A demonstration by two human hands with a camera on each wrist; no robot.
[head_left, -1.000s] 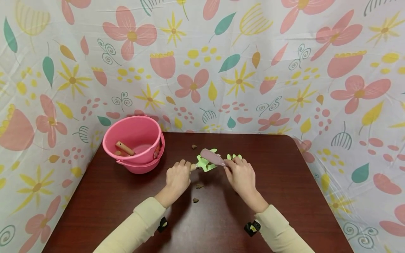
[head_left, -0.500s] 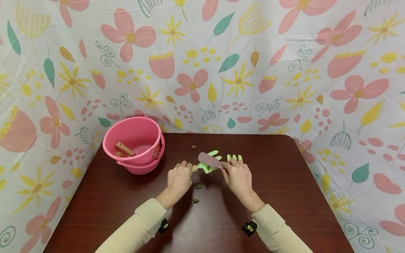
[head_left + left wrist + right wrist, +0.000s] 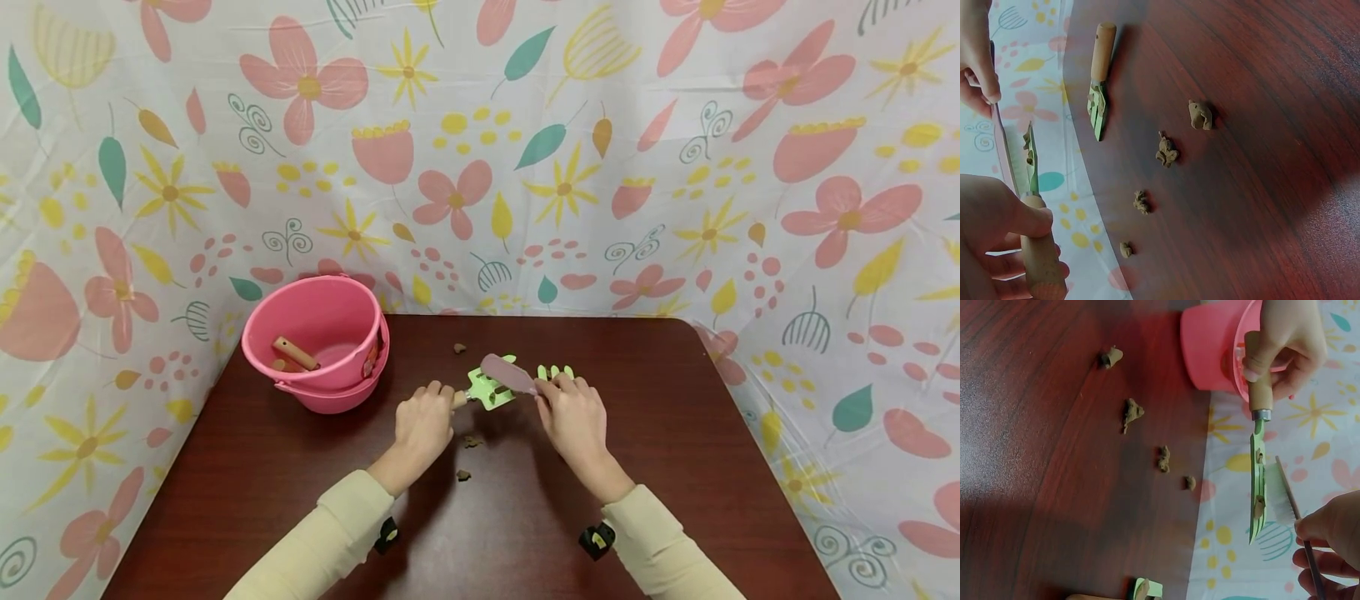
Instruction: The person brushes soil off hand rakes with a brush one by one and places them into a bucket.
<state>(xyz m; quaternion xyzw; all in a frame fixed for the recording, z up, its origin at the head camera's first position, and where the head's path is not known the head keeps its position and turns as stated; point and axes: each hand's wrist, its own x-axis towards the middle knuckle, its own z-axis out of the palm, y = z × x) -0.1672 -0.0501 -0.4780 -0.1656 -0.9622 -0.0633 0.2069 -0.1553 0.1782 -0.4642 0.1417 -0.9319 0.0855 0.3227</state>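
Observation:
In the head view my left hand (image 3: 424, 425) grips the wooden handle of a green hand fork (image 3: 477, 390), its pronged head pointing right. Brown clay-like bits cling to that fork, plain in the right wrist view on its tines (image 3: 1259, 506). My right hand (image 3: 576, 421) pinches a mauve brush (image 3: 507, 373) by its thin handle. White bristles (image 3: 1280, 492) face the fork's head, right beside it. A second green fork with a wooden handle (image 3: 1104, 53) lies on the table, with brown bits on its head; my right hand hides most of it in the head view.
Several brown clumps (image 3: 1200, 115) lie in a row on the dark wooden table (image 3: 300, 500). Pink nested buckets (image 3: 352, 367) stand at the back left, a wooden-handled tool (image 3: 296, 352) inside. A flowered cloth (image 3: 637, 167) hangs behind the table.
The brush and my right hand shifted slightly left, then back right over the fork. My left hand and the fork stay nearly in place.

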